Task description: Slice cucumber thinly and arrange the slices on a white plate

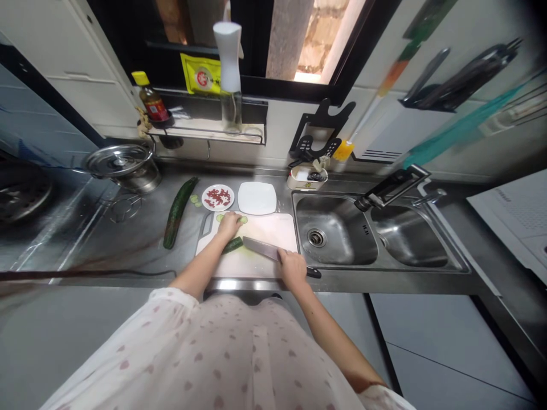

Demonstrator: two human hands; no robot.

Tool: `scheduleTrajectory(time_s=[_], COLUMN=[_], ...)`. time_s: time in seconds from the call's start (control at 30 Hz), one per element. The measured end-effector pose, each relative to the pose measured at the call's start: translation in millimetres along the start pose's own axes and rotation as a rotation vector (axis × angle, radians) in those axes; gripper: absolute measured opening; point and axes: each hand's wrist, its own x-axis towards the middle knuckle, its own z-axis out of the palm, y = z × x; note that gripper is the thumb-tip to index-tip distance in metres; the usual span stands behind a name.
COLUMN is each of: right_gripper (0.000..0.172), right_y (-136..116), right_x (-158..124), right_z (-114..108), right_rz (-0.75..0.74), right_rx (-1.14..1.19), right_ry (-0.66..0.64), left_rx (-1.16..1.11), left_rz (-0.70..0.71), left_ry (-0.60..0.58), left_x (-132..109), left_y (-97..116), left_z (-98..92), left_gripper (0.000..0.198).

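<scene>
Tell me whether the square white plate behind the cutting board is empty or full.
Empty: the plate shows only bare white surface.

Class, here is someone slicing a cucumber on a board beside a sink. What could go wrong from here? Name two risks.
1. The left hand pins the cucumber piece close to the knife held by the right hand; a slip could nick the fingers.
2. The slices lie at the far edge of the cutting board; more cutting might push them onto the counter.
</scene>
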Motion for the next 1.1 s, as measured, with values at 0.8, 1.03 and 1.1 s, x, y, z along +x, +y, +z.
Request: scheduleTrajectory(time_s=[0.8,1.03,1.1], right_gripper=[0.029,0.031,0.031], right_y=[6,9,10], right_x=[-6,-6,-6], right_z=[1,-2,-2], right_rz=[0.015,0.023,0.03], right_rx=[-0.004,0.012,0.009], right_ry=[-0.019,-0.038,-0.032], left_rx=[0.054,0.012,0.006], left_rz=[-0.069,-0.055,-0.025], left_ry=[0.052,0.072,0.059], left_x=[-1,-3,-4], left_y=[-5,-5,-7], left_z=[10.8,10.8,11.8], left_gripper=[0.025,0.027,0.025])
